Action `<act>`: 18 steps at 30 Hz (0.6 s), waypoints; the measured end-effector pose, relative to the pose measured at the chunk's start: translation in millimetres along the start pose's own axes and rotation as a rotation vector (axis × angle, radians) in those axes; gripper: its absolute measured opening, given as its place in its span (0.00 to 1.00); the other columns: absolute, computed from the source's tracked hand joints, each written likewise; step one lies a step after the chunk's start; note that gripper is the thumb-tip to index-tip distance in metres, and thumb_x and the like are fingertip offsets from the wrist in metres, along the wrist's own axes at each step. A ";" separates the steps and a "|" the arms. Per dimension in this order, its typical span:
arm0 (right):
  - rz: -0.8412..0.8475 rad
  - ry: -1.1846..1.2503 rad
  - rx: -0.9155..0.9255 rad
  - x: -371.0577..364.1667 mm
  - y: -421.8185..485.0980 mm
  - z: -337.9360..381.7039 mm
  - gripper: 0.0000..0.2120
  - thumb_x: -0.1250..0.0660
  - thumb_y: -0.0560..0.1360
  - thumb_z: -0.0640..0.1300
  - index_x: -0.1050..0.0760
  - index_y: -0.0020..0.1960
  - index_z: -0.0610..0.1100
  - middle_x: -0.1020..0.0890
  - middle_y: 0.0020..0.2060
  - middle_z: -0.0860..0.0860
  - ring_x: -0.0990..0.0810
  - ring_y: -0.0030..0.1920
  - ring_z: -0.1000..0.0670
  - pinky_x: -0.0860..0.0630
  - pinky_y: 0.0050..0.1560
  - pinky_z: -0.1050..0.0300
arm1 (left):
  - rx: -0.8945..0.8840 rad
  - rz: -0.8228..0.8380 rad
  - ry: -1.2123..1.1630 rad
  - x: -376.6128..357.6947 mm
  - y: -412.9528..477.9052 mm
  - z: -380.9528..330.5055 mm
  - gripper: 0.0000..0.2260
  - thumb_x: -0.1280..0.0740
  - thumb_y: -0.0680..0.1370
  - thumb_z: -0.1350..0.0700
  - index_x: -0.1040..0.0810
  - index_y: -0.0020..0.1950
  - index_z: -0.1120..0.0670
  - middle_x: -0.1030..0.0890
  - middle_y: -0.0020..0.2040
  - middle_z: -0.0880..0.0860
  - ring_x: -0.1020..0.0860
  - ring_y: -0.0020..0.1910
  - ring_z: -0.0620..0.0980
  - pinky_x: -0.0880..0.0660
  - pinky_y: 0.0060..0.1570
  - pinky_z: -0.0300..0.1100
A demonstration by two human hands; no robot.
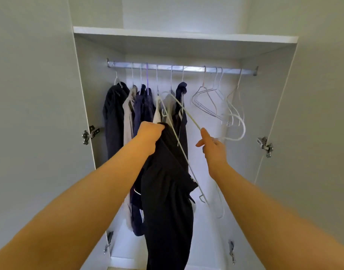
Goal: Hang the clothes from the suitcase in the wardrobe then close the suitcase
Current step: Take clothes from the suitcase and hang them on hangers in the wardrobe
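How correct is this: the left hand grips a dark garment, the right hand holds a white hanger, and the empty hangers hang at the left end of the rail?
One thing is wrong: the head view shows the empty hangers at the right end of the rail, not the left. The rest holds.

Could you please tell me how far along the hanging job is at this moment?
Already done: several garments hang on the rail. In hand: the left hand grips a dark garment while the right hand holds a white hanger. Remaining: putting that garment on the rail beside the empty hangers; the suitcase is out of view.
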State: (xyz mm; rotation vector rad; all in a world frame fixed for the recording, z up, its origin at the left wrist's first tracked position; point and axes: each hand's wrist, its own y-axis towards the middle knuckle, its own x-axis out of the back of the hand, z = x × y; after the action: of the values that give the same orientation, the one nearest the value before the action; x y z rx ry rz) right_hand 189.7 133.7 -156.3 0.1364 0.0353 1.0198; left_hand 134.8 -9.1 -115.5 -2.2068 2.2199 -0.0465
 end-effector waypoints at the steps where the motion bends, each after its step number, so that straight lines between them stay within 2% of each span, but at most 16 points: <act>1: -0.006 0.016 -0.023 -3.6 1.1 1.3 0.22 0.42 0.79 0.57 0.28 0.32 0.44 0.33 0.29 0.52 0.35 0.32 0.54 0.33 0.45 0.59 | 0.044 -0.031 -0.071 6.9 4.2 0.9 0.10 0.37 0.79 0.59 0.27 0.59 0.61 0.29 0.38 0.53 0.31 0.34 0.48 0.30 0.46 0.41; 3: -0.056 0.033 -0.042 -12.9 2.9 -1.0 0.23 0.44 0.80 0.54 0.27 0.32 0.44 0.33 0.29 0.51 0.35 0.31 0.53 0.34 0.38 0.62 | 0.103 -0.077 -0.177 23.4 11.6 6.2 0.16 0.38 0.80 0.60 0.30 0.66 0.64 0.29 0.38 0.53 0.31 0.34 0.47 0.32 0.49 0.39; 5: -0.109 0.016 -0.044 -22.0 2.2 -7.3 0.23 0.44 0.80 0.52 0.27 0.30 0.43 0.33 0.28 0.50 0.34 0.31 0.53 0.35 0.34 0.61 | 0.147 -0.118 -0.228 41.8 19.6 13.4 0.18 0.36 0.79 0.60 0.30 0.67 0.63 0.27 0.40 0.54 0.28 0.37 0.49 0.30 0.50 0.40; 8: -0.189 0.009 -0.077 -30.8 -0.8 -21.9 0.23 0.41 0.79 0.52 0.29 0.29 0.43 0.30 0.28 0.50 0.32 0.31 0.53 0.33 0.38 0.59 | 0.227 -0.184 -0.257 66.9 33.2 32.5 0.18 0.33 0.77 0.57 0.27 0.66 0.61 0.22 0.55 0.57 0.25 0.48 0.53 0.26 0.55 0.45; 10: -0.203 0.024 -0.109 -36.9 -3.1 -32.7 0.21 0.38 0.78 0.51 0.30 0.30 0.43 0.29 0.28 0.51 0.32 0.32 0.54 0.32 0.43 0.56 | 0.277 -0.229 -0.262 81.4 36.7 48.0 0.19 0.33 0.77 0.56 0.28 0.66 0.60 0.23 0.60 0.58 0.26 0.50 0.54 0.26 0.55 0.46; 14: -0.202 0.003 -0.164 -50.7 -10.4 -53.0 0.18 0.35 0.77 0.49 0.32 0.30 0.43 0.27 0.29 0.51 0.31 0.31 0.54 0.31 0.38 0.59 | 0.326 -0.278 -0.233 102.8 35.7 80.3 0.20 0.34 0.77 0.55 0.30 0.68 0.58 0.24 0.62 0.56 0.27 0.52 0.53 0.31 0.50 0.42; 18: -0.216 -0.043 -0.215 -58.6 -18.4 -77.3 0.15 0.35 0.75 0.44 0.32 0.30 0.44 0.26 0.28 0.51 0.30 0.31 0.54 0.33 0.33 0.63 | 0.319 -0.317 -0.190 123.5 34.5 105.7 0.17 0.36 0.79 0.57 0.29 0.67 0.60 0.23 0.53 0.55 0.29 0.48 0.51 0.32 0.49 0.40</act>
State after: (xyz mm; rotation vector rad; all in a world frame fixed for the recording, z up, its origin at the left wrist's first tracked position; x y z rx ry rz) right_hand 167.4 81.8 -237.2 -0.0410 -0.0966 0.7990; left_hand 102.6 -133.8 -220.6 -2.2480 1.6230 -0.1723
